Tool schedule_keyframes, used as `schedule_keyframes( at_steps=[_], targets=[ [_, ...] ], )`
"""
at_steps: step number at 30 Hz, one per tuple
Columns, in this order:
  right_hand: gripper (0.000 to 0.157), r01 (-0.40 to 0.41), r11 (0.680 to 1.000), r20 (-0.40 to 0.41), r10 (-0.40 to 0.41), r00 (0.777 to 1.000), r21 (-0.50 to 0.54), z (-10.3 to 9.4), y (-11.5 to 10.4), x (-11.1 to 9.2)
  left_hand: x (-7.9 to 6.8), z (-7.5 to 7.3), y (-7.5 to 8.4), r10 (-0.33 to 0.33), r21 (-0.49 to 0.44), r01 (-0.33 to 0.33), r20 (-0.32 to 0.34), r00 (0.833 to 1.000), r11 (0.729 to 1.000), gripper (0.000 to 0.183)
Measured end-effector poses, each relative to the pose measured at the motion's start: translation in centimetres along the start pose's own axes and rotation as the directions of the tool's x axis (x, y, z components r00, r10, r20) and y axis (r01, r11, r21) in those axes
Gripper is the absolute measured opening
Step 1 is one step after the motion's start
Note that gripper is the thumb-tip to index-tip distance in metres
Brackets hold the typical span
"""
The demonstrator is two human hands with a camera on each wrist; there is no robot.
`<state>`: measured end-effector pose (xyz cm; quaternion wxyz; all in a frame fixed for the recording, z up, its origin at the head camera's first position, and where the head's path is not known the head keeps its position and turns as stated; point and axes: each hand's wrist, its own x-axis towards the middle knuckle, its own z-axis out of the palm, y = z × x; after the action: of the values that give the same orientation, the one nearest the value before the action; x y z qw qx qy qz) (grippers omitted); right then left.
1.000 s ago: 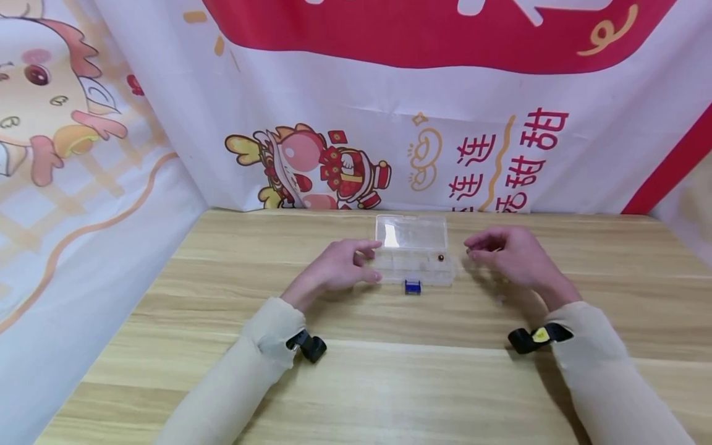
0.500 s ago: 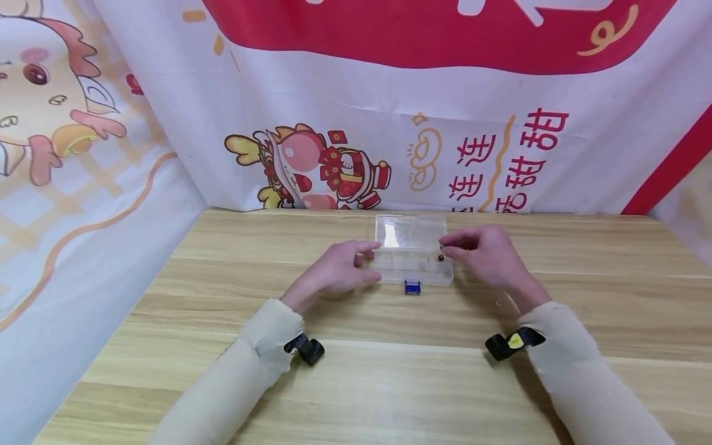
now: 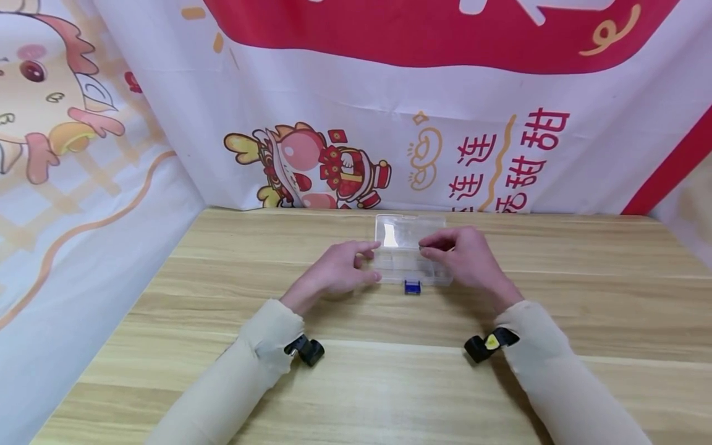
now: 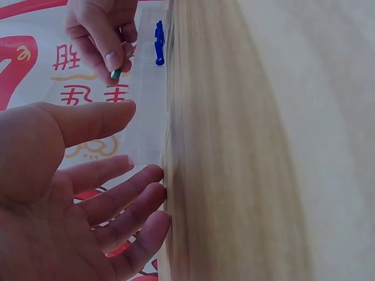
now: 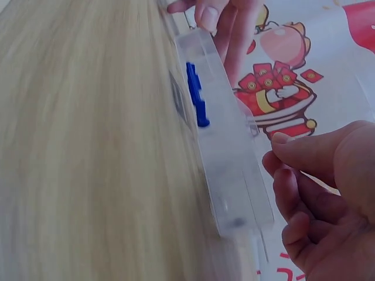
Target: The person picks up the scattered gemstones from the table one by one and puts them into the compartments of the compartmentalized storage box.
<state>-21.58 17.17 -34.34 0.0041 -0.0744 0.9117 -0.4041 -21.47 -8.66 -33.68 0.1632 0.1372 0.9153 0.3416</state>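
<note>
A clear plastic compartment box (image 3: 402,274) sits on the table with its clear lid (image 3: 408,228) raised at the back. A blue latch (image 3: 412,287) is on its front side. My left hand (image 3: 342,269) is at the box's left end, thumb and fingers spread loosely, fingertips right at its edge. Over the box's right half, my right hand (image 3: 464,253) pinches a small green bead (image 4: 115,74) between thumb and index finger. Through the wall in the right wrist view, a dark bead (image 5: 238,222) shows blurred inside the right end compartment.
The box stands near the back of a wood-grain table (image 3: 389,383). Behind it hangs a white and red printed cloth (image 3: 356,80), and another printed cloth (image 3: 83,204) runs along the left side.
My right hand has moved left with the green bead, from beside the box to above its right half, covering the bead inside from the head view. My left hand has stayed put.
</note>
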Motion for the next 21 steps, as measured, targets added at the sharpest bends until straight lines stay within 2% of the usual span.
schedule_keyframes(
  at_steps=[10, 21],
  targets=[
    [0.019, 0.005, 1.000, 0.001, -0.005, 1.000, 0.008, 1.7, -1.3, 0.4, -0.1, 0.1, 0.2, -0.020, -0.008, 0.020, 0.008, 1.000, 1.000, 0.068],
    [0.016, 0.016, 0.999, 0.007, -0.016, 1.000, -0.042, 2.1, -1.4, 0.3, -0.2, 0.2, 0.3, -0.021, 0.008, 0.021, 0.000, 1.000, 1.000, 0.069]
  ],
)
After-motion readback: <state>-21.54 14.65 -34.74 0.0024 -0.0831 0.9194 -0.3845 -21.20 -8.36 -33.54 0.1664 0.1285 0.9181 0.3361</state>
